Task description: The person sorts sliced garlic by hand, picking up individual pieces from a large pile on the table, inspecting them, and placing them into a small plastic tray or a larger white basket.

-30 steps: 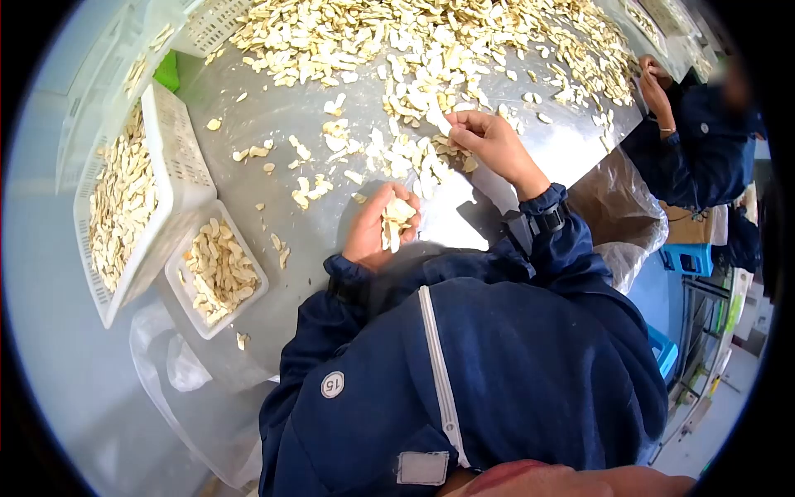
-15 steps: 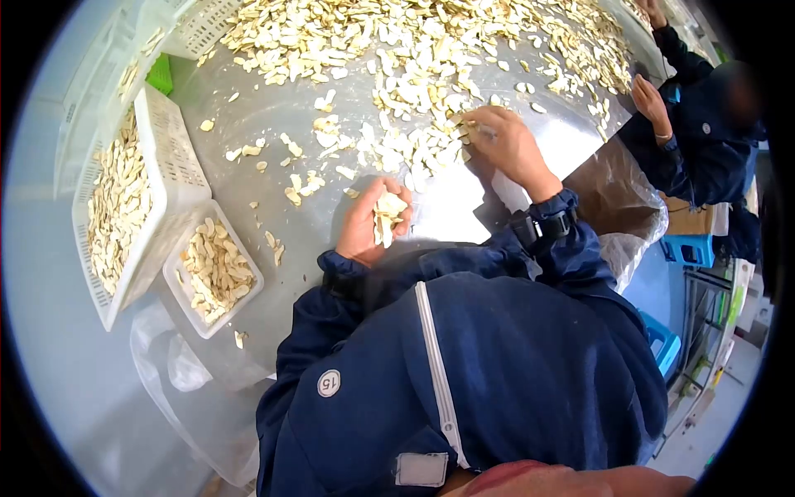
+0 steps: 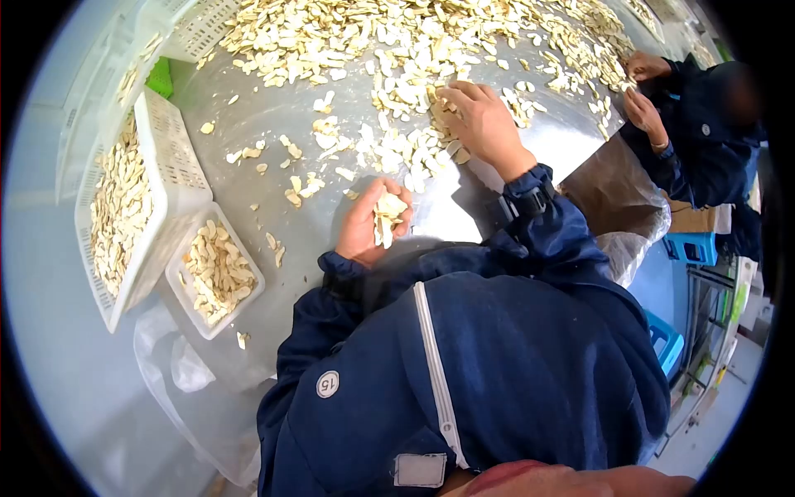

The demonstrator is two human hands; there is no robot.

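Note:
Pale flat slices [image 3: 388, 217] lie in a small bunch in my left hand [image 3: 363, 225], whose fingers curl around them close to my body. My right hand [image 3: 482, 123] reaches over the loose slices [image 3: 406, 149] on the metal table [image 3: 290, 108]. Its fingers are bent down onto the near edge of the pile, and the fingertips are partly hidden, so whether they pinch a slice does not show. A larger heap of slices [image 3: 331, 37] spreads along the far side of the table.
At the left stand a large white basket of slices [image 3: 175, 157] and a small white tray of slices [image 3: 259, 286]. A co-worker's hands [image 3: 646, 116] are at the right edge of the heap. A clear plastic bag [image 3: 621, 186] hangs beside the table, near blue stools [image 3: 691, 247].
My right hand has moved left and slightly up over the slices. My left hand has stayed in place with its bunch. The co-worker's hands have come together at the heap.

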